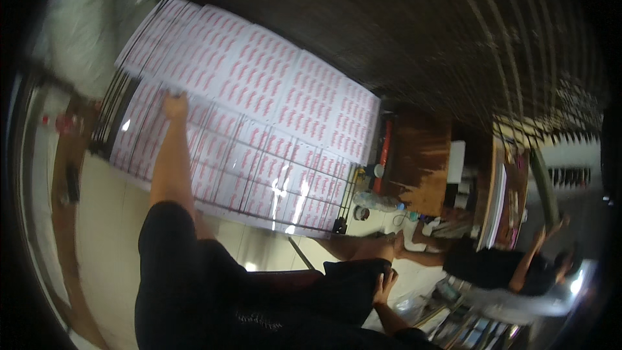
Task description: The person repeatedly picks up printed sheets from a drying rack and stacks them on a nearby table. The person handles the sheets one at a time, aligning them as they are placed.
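Note:
Large white sheets [240, 71] with rows of small red print lie across a wire drying rack [227, 206]. Dark wires cross the nearer sheets, and a glossy glare shows on them. My left arm stretches far out over the left part. My left hand [175, 105] is closed at the edge of a printed sheet, its fingertips partly hidden and slightly blurred. Close to my body, my right hand [385, 285] lies on my dark-clothed knee, its fingers spread and holding nothing.
Raised wire racks [518, 45] fan out at the upper right. Beyond the sheets' right end lie a plastic bottle [376, 202] and a small jar [361, 212] near a wooden board [414, 155]. Another person [499, 266] sits at the right, holding a long strip. Clear plastic wrapping [84, 32] stands far left.

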### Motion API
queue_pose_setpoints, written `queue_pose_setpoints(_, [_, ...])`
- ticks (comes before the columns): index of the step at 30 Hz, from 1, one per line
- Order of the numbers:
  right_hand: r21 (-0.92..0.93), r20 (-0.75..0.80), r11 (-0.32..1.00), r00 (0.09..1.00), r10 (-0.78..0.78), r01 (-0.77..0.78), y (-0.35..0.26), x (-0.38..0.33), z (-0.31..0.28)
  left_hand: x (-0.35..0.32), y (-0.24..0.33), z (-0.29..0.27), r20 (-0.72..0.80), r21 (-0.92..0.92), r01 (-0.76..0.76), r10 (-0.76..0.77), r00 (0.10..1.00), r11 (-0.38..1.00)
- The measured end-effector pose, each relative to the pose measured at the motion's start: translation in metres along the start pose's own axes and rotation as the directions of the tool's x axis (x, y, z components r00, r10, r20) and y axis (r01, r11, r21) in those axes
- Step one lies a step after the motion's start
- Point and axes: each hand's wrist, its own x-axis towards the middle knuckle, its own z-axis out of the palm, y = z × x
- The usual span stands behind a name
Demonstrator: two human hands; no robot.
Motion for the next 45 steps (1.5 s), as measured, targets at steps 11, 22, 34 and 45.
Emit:
queue_pose_setpoints(11, [0.286,-0.645,0.953,0.756,0.11,0.105,0.033,0.071,-0.069,-0.108,0.163,-0.112,0.379,-0.511,-0.169,0.398,0.835,0.843])
queue_pose_setpoints(22, [0.822,-0.467,0.057,0.612,0.638,0.567,0.104,0.154,-0.293,-0.412,0.139,-0.246,0.863,-0.445,0.119,0.461,-0.207,0.887])
queue_pose_setpoints(34, [0.659,-0.382,-0.595,0.886,0.262,0.46,0.116,0.178,-0.311,-0.337,-0.005,-0.181,0.816,-0.077,-0.325,0.247,0.522,0.943])
queue_pose_setpoints(45, [0.915,-0.378,0.292,0.845,0.379,0.278,0.055,0.16,-0.29,-0.347,-0.004,-0.186,0.819,-0.149,-0.24,0.256,0.514,0.959])
